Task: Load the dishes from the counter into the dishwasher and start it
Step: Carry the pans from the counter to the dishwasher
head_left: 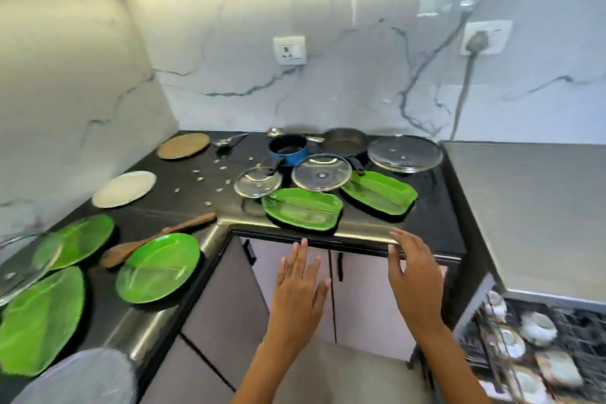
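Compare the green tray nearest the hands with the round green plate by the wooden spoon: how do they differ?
The green tray is elongated and sits at the front edge of the counter, a glass lid overlapping its far edge. The round green plate is circular, with the wooden spoon beside it. Both are bright green and lie flat.

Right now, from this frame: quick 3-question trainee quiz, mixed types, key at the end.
1. True or false: the left hand grips a green plate.
2. Multiple choice: what rests partly on the nearest round green plate? A) wooden spatula B) a fork C) a mug
3. Fill in: the blue saucepan stands at the ___ of the counter, near the wall.

Key:
1. False; both it and the right hand are open and hold nothing.
2. A
3. back
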`<action>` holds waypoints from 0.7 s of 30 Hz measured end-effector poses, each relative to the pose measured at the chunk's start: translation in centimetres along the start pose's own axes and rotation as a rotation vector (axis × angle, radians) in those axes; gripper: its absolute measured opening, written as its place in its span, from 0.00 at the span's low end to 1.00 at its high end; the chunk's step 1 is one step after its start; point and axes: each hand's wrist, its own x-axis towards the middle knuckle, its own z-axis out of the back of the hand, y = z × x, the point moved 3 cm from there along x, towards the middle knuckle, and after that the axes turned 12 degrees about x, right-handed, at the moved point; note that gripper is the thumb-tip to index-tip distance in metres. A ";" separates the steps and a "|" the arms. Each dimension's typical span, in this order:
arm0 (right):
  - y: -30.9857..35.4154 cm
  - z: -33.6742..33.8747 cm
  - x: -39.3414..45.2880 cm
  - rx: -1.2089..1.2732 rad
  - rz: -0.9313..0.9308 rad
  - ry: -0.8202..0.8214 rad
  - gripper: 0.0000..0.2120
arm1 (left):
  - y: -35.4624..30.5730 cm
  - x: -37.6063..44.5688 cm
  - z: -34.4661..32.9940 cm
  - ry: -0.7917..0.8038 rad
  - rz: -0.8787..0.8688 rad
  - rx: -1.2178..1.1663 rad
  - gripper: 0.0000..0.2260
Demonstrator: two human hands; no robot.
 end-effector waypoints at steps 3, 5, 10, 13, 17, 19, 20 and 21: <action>2.0 -4.9 2.3 -0.006 0.098 0.101 0.10 | 3.7 2.0 0.4 -0.004 0.095 0.001 0.28; 2.6 -7.6 3.7 -0.029 0.155 0.164 0.10 | 5.4 3.4 0.1 0.010 0.131 0.046 0.29; 3.3 -16.2 8.7 -0.092 0.246 0.292 0.12 | 11.7 10.1 -2.4 0.027 0.192 0.099 0.27; 2.7 -20.6 12.0 -0.105 0.270 0.306 0.10 | 15.1 16.4 -4.5 0.079 0.159 0.120 0.22; 1.4 -25.6 16.4 -0.138 0.265 0.301 0.09 | 18.8 25.2 -8.0 0.224 0.112 0.130 0.24; 0.8 -27.3 17.8 -0.139 0.225 0.309 0.09 | 19.9 28.6 -9.6 0.279 0.098 0.151 0.27; 0.4 -28.1 18.4 -0.142 0.212 0.309 0.10 | 20.4 30.1 -10.7 0.337 0.087 0.185 0.26; 0.1 -28.8 18.9 -0.150 0.205 0.308 0.10 | 20.8 31.5 -11.8 0.392 0.089 0.218 0.27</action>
